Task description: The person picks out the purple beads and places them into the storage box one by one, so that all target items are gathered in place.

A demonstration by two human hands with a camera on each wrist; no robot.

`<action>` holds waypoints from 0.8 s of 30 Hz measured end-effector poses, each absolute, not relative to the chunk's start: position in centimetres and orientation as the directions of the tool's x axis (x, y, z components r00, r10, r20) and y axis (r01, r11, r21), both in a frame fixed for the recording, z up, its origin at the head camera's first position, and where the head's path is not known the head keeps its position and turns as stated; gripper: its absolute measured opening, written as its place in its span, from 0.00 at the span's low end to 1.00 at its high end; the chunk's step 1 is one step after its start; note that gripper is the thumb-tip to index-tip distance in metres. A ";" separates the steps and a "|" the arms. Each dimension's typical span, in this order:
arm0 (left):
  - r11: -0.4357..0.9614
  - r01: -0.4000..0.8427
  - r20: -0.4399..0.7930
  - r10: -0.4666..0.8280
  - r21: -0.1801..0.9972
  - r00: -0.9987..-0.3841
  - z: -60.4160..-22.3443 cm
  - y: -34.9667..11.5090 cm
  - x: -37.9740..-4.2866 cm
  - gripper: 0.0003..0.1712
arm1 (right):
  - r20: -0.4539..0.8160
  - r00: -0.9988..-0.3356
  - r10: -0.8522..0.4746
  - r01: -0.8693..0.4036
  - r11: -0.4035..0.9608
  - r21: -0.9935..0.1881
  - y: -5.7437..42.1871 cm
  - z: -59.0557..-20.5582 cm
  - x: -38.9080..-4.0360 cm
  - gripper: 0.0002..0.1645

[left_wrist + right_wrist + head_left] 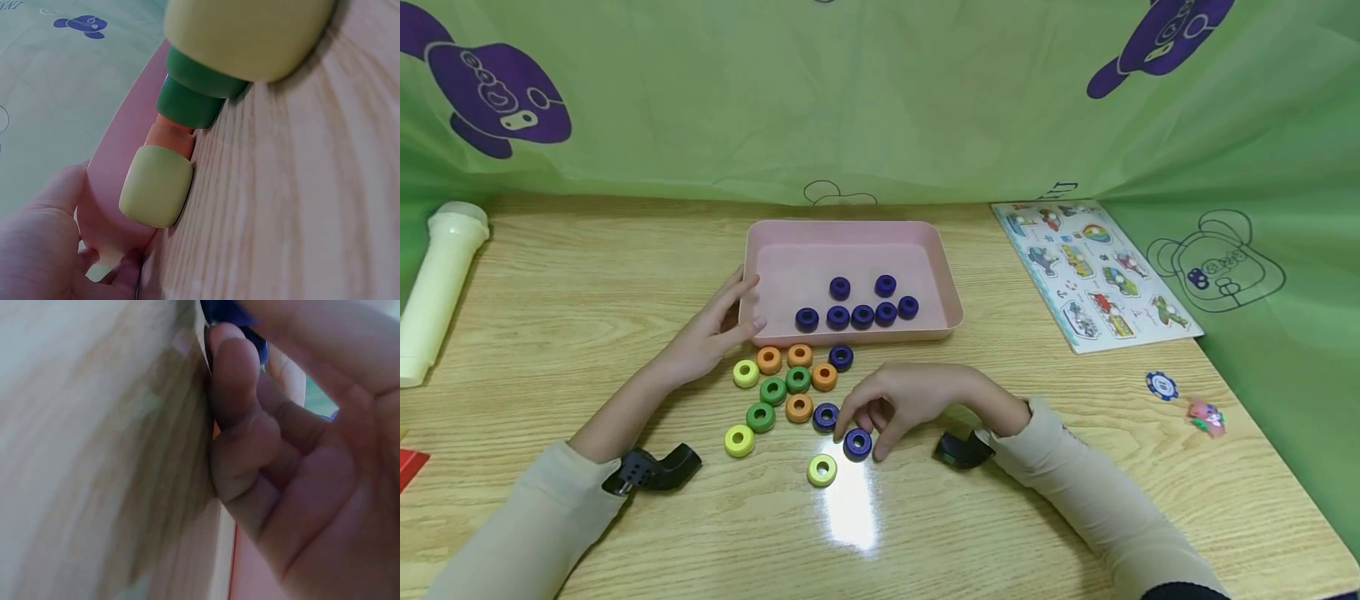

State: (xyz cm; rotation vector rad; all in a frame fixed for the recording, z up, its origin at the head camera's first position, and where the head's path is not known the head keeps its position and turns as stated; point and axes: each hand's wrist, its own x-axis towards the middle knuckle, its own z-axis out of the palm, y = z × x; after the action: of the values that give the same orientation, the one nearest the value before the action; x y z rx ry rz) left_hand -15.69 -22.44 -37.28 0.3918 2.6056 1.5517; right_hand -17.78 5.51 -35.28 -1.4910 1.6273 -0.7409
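- Evidently, from the head view, the filling of the tray [805, 271] is only partly done: seven blue rings [862, 323] lie in it, with no other colour among them.
- Also in the head view, three blue rings remain outside on the table [625, 283]: one just beyond the tray's near wall, one by the right hand [917, 396], and one between that hand's thumb and forefinger. Those fingers curl round it; how firmly they grip cannot be told, and it appears to be on the table.
- Four orange rings [799, 417], three green rings [761, 426] and three yellow rings [739, 451] lie on the near side, all outside the tray.
- The left hand [711, 333] grasps the tray's left end, seemingly to steady it.
- In the left wrist view, thumb and fingers hold the tray's edge; yellow, green and orange rings stand alongside on the table.
- In the right wrist view, the fingers are bent close to the table, with blue showing at their tips, mostly cropped off.
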 end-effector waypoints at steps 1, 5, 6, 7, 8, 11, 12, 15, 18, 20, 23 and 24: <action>0.458 0.178 0.060 0.260 0.871 -0.964 -37.6 -22.6 -15.8 0.35 | -0.163 0.005 -0.987 -0.527 0.136 -0.839 5.5 -35.3 -17.8 0.25; 0.465 0.182 0.064 0.258 0.867 -0.964 -38.1 -22.8 -16.2 0.35 | -0.161 0.003 -0.987 -0.540 0.134 -0.831 5.5 -35.5 -17.7 0.23; 0.465 0.182 0.064 0.256 0.866 -0.964 -38.2 -22.8 -16.2 0.35 | -0.163 0.002 -0.987 -0.542 0.136 -0.830 5.5 -35.5 -17.7 0.22; 0.465 0.183 0.065 0.257 0.866 -0.964 -38.2 -22.8 -16.1 0.35 | -0.165 0.000 -0.986 -0.546 0.138 -0.826 5.4 -35.5 -17.7 0.22; 0.464 0.182 0.065 0.257 0.867 -0.964 -38.2 -22.8 -16.1 0.35 | -0.167 -0.001 -0.986 -0.550 0.140 -0.824 5.4 -35.5 -17.6 0.22; 0.460 0.181 0.065 0.258 0.869 -0.964 -38.2 -22.8 -16.1 0.35 | -0.169 -0.012 -0.986 -0.559 0.147 -0.816 5.4 -35.4 -17.6 0.21; 0.459 0.180 0.064 0.257 0.870 -0.964 -38.1 -22.8 -16.0 0.35 | -0.170 -0.016 -0.985 -0.557 0.150 -0.817 5.4 -35.4 -17.6 0.20; 0.451 0.179 0.064 0.259 0.874 -0.964 -37.8 -22.6 -15.8 0.35 | -0.156 -0.047 -0.987 -0.566 0.155 -0.809 5.6 -35.1 -17.9 0.20; 0.443 0.184 0.071 0.260 0.878 -0.963 -37.1 -22.2 -15.6 0.34 | -0.105 -0.115 -0.988 -0.604 0.153 -0.782 5.9 -34.6 -18.5 0.20; 0.448 0.184 0.070 0.259 0.875 -0.963 -37.1 -22.2 -15.6 0.34 | -0.061 -0.192 -0.980 -0.626 0.170 -0.761 6.2 -33.4 -18.8 0.20; 0.465 0.176 0.060 0.255 0.868 -0.965 -37.1 -22.2 -15.6 0.35 | 0.034 -0.313 -0.949 -0.631 0.181 -0.754 6.4 -31.6 -19.3 0.20; 0.465 0.174 0.057 0.254 0.868 -0.965 -37.1 -22.3 -15.6 0.35 | 0.060 -0.354 -0.933 -0.618 0.185 -0.764 6.5 -31.0 -19.5 0.20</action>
State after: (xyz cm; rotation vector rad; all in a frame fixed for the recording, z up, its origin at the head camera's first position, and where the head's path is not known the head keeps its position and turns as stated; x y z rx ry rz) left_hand -15.58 -22.26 -37.09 0.3836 2.6194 1.5383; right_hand -19.49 6.46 -30.99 -1.4541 2.0451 -1.0046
